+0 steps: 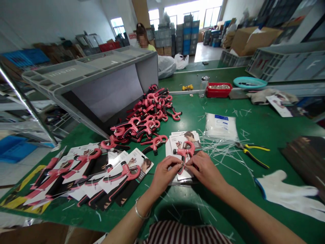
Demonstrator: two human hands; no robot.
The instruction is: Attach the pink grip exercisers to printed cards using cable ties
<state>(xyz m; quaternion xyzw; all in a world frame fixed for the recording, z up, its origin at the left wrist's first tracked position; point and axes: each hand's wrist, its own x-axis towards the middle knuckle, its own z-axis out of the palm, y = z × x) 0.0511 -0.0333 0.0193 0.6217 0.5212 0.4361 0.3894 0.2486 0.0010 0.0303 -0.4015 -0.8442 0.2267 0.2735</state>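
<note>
A pink and black hand grip strengthener (189, 147) with a metal spring lies on a printed backing card (175, 139) in front of me. The card rests on a small stack of similar cards. My left hand (166, 173) pinches with thumb and forefinger at the grip's lower handles. From the other side, my right hand (205, 169) pinches at the same spot. A thin pale cable tie shows between the fingertips, its ends mostly hidden. Loose white cable ties (220, 157) lie scattered to the right, beside a clear bag of ties (220, 125).
Many hand grips (149, 118) spill from a tipped grey crate (101, 74). Carded grips (122, 179) overlap at left. On the right are yellow-black pliers (254, 154), a white glove (289, 193), a red tray (218, 90) and a glass jar (203, 86). Another person (144, 39) is behind the crate.
</note>
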